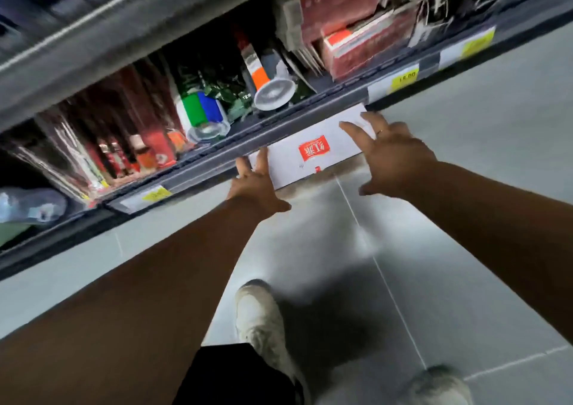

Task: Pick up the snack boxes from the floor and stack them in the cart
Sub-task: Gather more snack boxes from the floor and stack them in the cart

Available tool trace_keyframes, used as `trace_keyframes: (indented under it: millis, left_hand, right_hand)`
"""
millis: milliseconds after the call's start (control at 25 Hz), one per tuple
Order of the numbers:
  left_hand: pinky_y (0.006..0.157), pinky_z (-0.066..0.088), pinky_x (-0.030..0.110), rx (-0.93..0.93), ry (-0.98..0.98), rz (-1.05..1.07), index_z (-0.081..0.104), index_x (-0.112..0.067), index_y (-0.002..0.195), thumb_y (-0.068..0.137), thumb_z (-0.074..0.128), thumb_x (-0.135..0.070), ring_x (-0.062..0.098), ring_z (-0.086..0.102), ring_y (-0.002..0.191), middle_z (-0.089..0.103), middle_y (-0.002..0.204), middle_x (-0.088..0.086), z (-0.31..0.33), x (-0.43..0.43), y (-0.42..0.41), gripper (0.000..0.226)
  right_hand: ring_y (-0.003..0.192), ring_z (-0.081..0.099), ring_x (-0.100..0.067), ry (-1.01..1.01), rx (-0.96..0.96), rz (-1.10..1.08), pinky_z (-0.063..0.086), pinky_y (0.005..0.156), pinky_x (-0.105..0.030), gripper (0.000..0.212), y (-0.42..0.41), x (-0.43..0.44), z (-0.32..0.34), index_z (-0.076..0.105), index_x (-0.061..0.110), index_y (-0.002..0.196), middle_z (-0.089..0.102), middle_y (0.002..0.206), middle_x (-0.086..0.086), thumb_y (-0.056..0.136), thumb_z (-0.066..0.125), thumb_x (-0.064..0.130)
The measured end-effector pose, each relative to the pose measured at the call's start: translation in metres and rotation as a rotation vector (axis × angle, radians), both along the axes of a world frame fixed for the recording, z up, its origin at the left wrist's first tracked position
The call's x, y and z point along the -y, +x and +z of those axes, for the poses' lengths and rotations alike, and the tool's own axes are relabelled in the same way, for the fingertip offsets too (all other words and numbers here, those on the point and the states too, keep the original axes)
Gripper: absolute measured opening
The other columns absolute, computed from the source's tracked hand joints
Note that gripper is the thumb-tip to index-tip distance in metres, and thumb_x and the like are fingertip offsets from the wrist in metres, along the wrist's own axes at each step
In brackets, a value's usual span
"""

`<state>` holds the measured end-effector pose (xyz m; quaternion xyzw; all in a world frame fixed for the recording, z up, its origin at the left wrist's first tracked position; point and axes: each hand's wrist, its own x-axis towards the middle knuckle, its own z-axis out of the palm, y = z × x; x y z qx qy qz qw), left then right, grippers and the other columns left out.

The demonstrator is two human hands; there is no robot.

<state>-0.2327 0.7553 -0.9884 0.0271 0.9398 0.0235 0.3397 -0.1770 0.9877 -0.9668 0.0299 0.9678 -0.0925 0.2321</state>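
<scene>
Both hands were stretched out toward a white snack box (288, 161) that lay flat on the floor. The left hand (257, 187) was at the left end of the box, fingers straight and a little spread, the fingertips reaching over its edge. The right hand (392, 158) was at the right end, wide open with the fingers fanned out over the top face. A thin ring (380, 131) showed on one finger. Neither hand had closed around the box. The picture was blurred, so I could not tell if the fingers really touched it.

The box carried a red label (313, 153) near its middle. Its far long side lay just beside the dark front rail (214, 158) of the lowest shelf. On this rail, to the left and to the right of the box, there were yellow price tags (404, 79). Behind the box, on the shelf, stood a container with a green and blue label (201, 110), another with an orange band (259, 74) and, further right, red cartons (356, 48).

The floor (465, 218) on the near side of the box was of pale grey tiles with thin light joints. It was glossy and had a dark shadow on it. Well apart from the box, on its near side, two pale shoes (260, 321) stood on the tiles, and black shorts (235, 373) showed at the bottom edge.
</scene>
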Motion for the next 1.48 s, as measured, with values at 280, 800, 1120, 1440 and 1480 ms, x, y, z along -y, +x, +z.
trace_keyframes:
  millis: [280,800,1120,1440,1480]
  left_hand:
    - [0.079,0.044,0.033,-0.237,0.165,0.041,0.026,-0.023,0.134,0.065,0.084,-0.034,0.029,0.055,0.082,0.026,0.124,0.009,-0.038,-0.003,-0.003,0.091]
    - [0.079,0.043,0.038,-0.213,0.202,-0.087,0.029,-0.022,0.138,0.062,0.085,-0.037,0.037,0.057,0.104,0.035,0.130,0.005,0.165,-0.004,0.047,0.095]
    - [0.087,0.047,0.041,-0.235,0.238,-0.046,0.032,-0.022,0.139,0.058,0.089,-0.036,0.033,0.056,0.107,0.037,0.130,0.004,0.421,0.031,0.110,0.101]
    - [0.090,0.049,0.044,-0.296,0.204,0.199,0.030,-0.029,0.140,0.054,0.089,-0.036,0.030,0.055,0.113,0.036,0.132,0.001,0.638,0.124,0.207,0.105]
    - [0.090,0.049,0.045,-0.289,0.183,0.226,0.030,-0.030,0.139,0.053,0.088,-0.037,0.030,0.055,0.113,0.036,0.132,0.001,0.655,0.143,0.223,0.104]
  right_hand:
    - [0.111,0.043,-0.038,-0.034,-0.141,0.102,0.048,0.083,-0.046,0.101,-0.045,-0.010,-0.066,0.024,0.026,0.145,0.021,0.143,-0.008,0.064,0.084,0.024]
    - [0.113,0.045,-0.034,0.067,-0.084,0.143,0.048,0.074,-0.042,0.094,0.015,-0.023,0.151,0.028,0.020,0.136,0.033,0.132,-0.008,0.062,0.085,0.031]
    - [0.117,0.044,-0.037,0.072,-0.050,0.265,0.048,0.077,-0.040,0.094,0.064,0.005,0.407,0.022,0.017,0.139,0.036,0.137,-0.008,0.068,0.078,0.041]
    - [0.104,0.053,-0.034,0.157,-0.151,0.573,0.040,0.066,-0.037,0.085,0.107,0.104,0.642,0.027,0.016,0.132,0.041,0.124,-0.010,0.068,0.074,0.049]
    - [0.100,0.056,-0.035,0.162,-0.159,0.627,0.041,0.065,-0.037,0.083,0.113,0.124,0.659,0.029,0.016,0.129,0.042,0.122,-0.010,0.067,0.073,0.051]
